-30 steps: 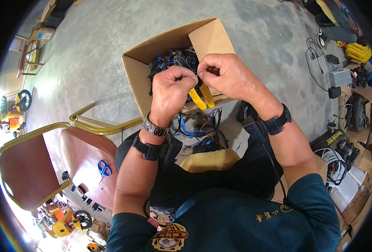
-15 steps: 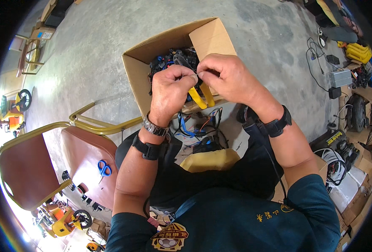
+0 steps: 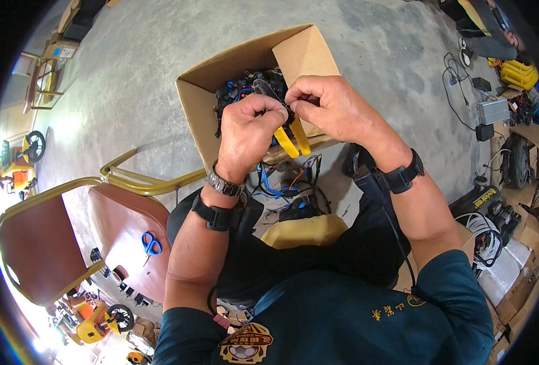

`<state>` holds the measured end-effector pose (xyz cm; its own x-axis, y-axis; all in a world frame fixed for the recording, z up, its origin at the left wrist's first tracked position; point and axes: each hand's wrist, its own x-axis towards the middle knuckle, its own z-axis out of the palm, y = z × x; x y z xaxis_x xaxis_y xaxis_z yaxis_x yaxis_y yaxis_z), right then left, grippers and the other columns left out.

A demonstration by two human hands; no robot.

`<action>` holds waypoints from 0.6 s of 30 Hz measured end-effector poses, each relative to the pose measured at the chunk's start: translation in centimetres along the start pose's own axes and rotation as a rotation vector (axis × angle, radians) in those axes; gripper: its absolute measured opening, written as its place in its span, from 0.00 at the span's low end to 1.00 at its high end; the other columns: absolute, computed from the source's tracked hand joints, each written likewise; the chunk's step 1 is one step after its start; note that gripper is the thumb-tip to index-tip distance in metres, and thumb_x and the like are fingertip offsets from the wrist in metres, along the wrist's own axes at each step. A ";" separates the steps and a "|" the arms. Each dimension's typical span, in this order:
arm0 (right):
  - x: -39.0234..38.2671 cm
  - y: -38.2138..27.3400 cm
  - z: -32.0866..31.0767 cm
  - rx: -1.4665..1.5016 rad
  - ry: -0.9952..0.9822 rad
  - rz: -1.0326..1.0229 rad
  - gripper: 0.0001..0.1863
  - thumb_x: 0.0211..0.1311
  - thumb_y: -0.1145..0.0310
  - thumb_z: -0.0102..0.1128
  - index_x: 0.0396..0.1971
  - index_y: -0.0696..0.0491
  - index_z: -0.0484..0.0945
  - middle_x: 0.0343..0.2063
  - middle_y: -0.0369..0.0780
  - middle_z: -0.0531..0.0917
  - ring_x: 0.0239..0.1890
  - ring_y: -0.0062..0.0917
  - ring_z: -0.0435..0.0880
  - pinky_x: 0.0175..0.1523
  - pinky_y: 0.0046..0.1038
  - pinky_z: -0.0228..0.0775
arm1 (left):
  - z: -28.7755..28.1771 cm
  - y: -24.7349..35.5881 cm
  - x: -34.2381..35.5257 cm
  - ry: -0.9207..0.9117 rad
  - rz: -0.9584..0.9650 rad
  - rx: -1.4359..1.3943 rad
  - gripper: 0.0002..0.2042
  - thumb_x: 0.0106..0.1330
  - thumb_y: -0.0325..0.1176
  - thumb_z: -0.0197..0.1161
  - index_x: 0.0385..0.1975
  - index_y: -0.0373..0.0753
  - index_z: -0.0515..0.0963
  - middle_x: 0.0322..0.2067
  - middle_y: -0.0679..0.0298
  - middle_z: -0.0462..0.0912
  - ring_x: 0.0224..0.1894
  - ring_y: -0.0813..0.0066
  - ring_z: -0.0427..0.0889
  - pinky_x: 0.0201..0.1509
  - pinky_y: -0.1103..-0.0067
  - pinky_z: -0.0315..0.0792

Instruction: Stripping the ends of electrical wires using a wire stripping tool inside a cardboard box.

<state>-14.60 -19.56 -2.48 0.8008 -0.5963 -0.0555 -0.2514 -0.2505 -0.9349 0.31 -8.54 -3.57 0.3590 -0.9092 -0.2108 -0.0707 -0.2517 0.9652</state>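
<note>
Over an open cardboard box (image 3: pixel 197 115), both my hands are closed with their fingertips near each other. My left hand (image 3: pixel 245 128) pinches thumb against forefinger. My right hand (image 3: pixel 330 109) also has its thumb and forefinger together. Between the fingertips runs a thin strand, like a fine wire, too small to make out clearly. Below the hands is a plier-like tool with yellow handles (image 3: pixel 286 143) pointing toward me and a grey head; whether a hand touches it is hidden. Dark parts with blue bits (image 3: pixel 238 88) fill the box.
Loose cables with blue and orange pieces (image 3: pixel 309 176) lie between the box and my knees. On a brown chair seat (image 3: pixel 120 213) to the left rest blue-handled scissors (image 3: pixel 151 244). Electrical gear and a metal box (image 3: pixel 494 113) stand at right. A person's leg (image 3: pixel 491 52) shows at far right.
My right hand has shifted slightly up, its fingertips drawing a little away from the left ones. The left hand and the yellow-handled tool stay nearly in place.
</note>
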 end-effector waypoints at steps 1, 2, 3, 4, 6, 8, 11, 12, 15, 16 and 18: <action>0.0 -0.1 0.0 0.001 -0.001 0.000 0.06 0.54 0.72 0.59 0.31 0.57 0.79 0.25 0.43 0.83 0.28 0.32 0.82 0.36 0.29 0.72 | -0.1 0.1 0.0 0.000 -0.001 0.001 0.02 0.56 0.23 0.63 0.26 0.32 0.81 0.21 0.71 0.78 0.21 0.89 0.69 0.24 0.88 0.62; -0.1 -0.4 0.0 -0.024 0.004 -0.027 0.06 0.54 0.72 0.59 0.30 0.57 0.79 0.25 0.43 0.82 0.28 0.32 0.82 0.36 0.29 0.72 | -0.1 0.1 0.1 0.010 -0.026 0.002 0.02 0.56 0.22 0.63 0.26 0.32 0.81 0.21 0.71 0.78 0.21 0.89 0.69 0.24 0.88 0.63; -0.1 -0.6 0.0 -0.050 0.008 -0.055 0.05 0.54 0.72 0.59 0.30 0.57 0.78 0.25 0.43 0.82 0.29 0.32 0.82 0.36 0.29 0.72 | -0.2 0.2 0.1 0.020 -0.051 0.004 0.02 0.56 0.22 0.62 0.26 0.32 0.81 0.21 0.71 0.78 0.22 0.89 0.69 0.25 0.88 0.63; -0.2 -0.7 0.1 -0.049 0.007 -0.055 0.05 0.54 0.72 0.59 0.30 0.57 0.78 0.25 0.43 0.82 0.29 0.32 0.82 0.36 0.29 0.72 | -0.2 0.1 0.2 0.021 -0.051 0.004 0.02 0.56 0.22 0.62 0.26 0.32 0.81 0.21 0.71 0.78 0.22 0.89 0.69 0.25 0.88 0.63; -0.3 -0.9 0.3 -0.163 0.027 -0.212 0.04 0.53 0.73 0.59 0.28 0.57 0.78 0.25 0.44 0.81 0.28 0.33 0.81 0.34 0.30 0.72 | -0.4 -0.4 0.3 0.017 -0.017 0.035 0.04 0.54 0.26 0.65 0.26 0.32 0.82 0.24 0.66 0.79 0.27 0.84 0.74 0.31 0.84 0.69; -0.4 -1.0 0.3 -0.151 0.027 -0.177 0.04 0.52 0.73 0.59 0.28 0.57 0.78 0.25 0.44 0.80 0.28 0.34 0.81 0.34 0.31 0.72 | -0.4 -0.4 0.3 0.018 -0.001 0.031 0.03 0.54 0.26 0.65 0.26 0.33 0.82 0.24 0.66 0.79 0.27 0.84 0.74 0.31 0.84 0.69; -0.4 -0.9 0.4 -0.118 0.030 -0.127 0.03 0.53 0.76 0.60 0.28 0.58 0.78 0.24 0.41 0.80 0.26 0.27 0.79 0.33 0.27 0.71 | -0.2 -0.3 0.3 0.012 0.005 0.027 0.03 0.53 0.25 0.65 0.25 0.33 0.82 0.23 0.66 0.79 0.27 0.84 0.74 0.31 0.84 0.69; -0.4 -0.8 0.4 -0.096 0.032 -0.113 0.03 0.54 0.78 0.61 0.30 0.59 0.78 0.23 0.38 0.80 0.25 0.18 0.78 0.32 0.22 0.71 | -0.2 -0.2 0.3 0.006 -0.006 0.026 0.03 0.53 0.25 0.65 0.25 0.33 0.82 0.23 0.66 0.79 0.26 0.84 0.74 0.31 0.84 0.69; -0.4 -0.7 0.2 -0.144 0.033 -0.126 0.03 0.54 0.78 0.61 0.29 0.59 0.78 0.22 0.37 0.80 0.25 0.17 0.77 0.32 0.21 0.71 | 0.0 -0.5 0.2 -0.002 0.047 0.051 0.01 0.56 0.21 0.63 0.26 0.32 0.81 0.24 0.70 0.80 0.26 0.87 0.73 0.30 0.87 0.68; -0.4 -0.7 0.2 -0.144 0.033 -0.125 0.03 0.54 0.78 0.61 0.29 0.59 0.78 0.22 0.37 0.80 0.25 0.17 0.77 0.32 0.21 0.71 | 0.0 -0.4 0.2 -0.002 0.047 0.051 0.01 0.56 0.21 0.63 0.26 0.32 0.81 0.24 0.70 0.80 0.26 0.87 0.73 0.30 0.87 0.68; -0.4 -0.6 0.2 -0.049 0.018 -0.039 0.05 0.52 0.71 0.61 0.27 0.57 0.78 0.23 0.44 0.81 0.27 0.32 0.82 0.34 0.30 0.73 | -0.1 -0.3 0.2 -0.025 0.015 0.042 0.01 0.56 0.21 0.63 0.27 0.32 0.81 0.25 0.70 0.81 0.28 0.87 0.74 0.31 0.87 0.68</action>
<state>-14.63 -19.05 -2.01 0.8006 -0.5991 -0.0123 -0.2465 -0.3105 -0.9180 0.44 -8.58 -3.93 0.3339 -0.9211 -0.2004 -0.1154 -0.2510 0.9611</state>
